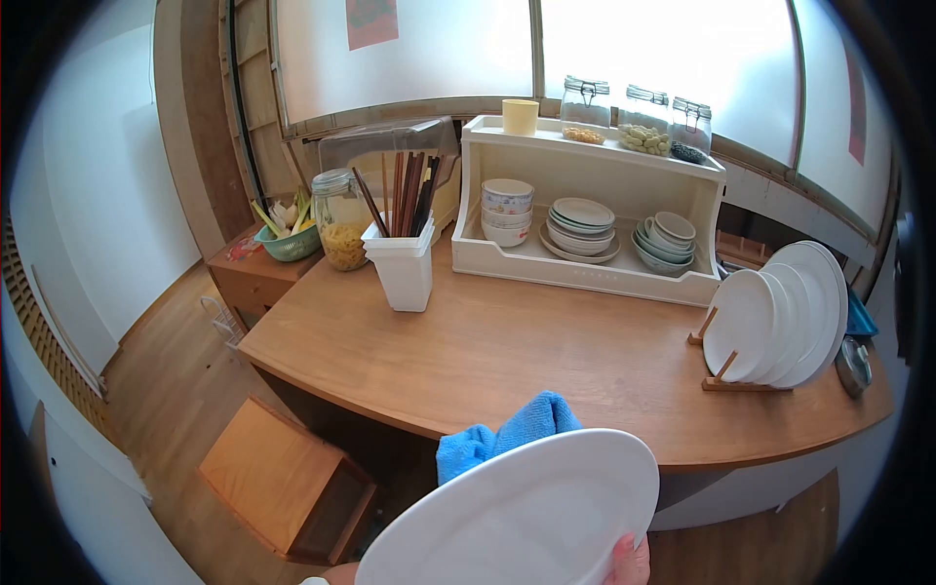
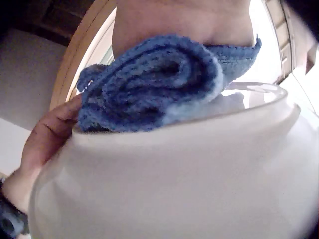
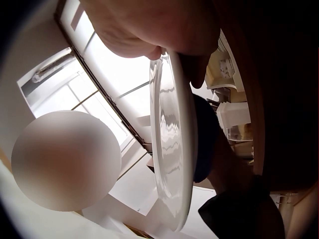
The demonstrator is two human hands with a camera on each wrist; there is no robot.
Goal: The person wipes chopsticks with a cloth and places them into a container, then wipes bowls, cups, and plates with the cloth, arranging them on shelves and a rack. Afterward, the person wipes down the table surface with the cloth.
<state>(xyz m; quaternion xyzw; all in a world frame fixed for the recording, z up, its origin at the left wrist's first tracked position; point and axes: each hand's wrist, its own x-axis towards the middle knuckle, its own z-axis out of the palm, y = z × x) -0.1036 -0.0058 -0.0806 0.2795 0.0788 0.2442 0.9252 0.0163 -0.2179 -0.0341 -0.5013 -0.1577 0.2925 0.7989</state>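
A large white plate (image 1: 526,517), tilted up on its edge, fills the lower middle of the head view. My right hand (image 1: 629,561) grips its rim at the right, the thumb lying over the front face. Behind the plate is a bunched blue cloth (image 1: 517,434), showing above the upper rim. In the left wrist view the cloth (image 2: 149,84) is folded in layers against the plate, under my left hand (image 2: 184,22), whose fingers are hidden by it. The right wrist view has the plate (image 3: 172,144) edge-on between my right hand (image 3: 154,25) and the dark blue cloth (image 3: 204,139).
The wooden table (image 1: 546,341) stands ahead, its front edge just beyond the plate. White plates stand in a wooden rack (image 1: 746,385) at right. A white shelf (image 1: 585,278) holds bowls and jars. Left are a chopstick holder (image 1: 405,278), a pasta jar (image 1: 341,229) and a stool (image 1: 278,478).
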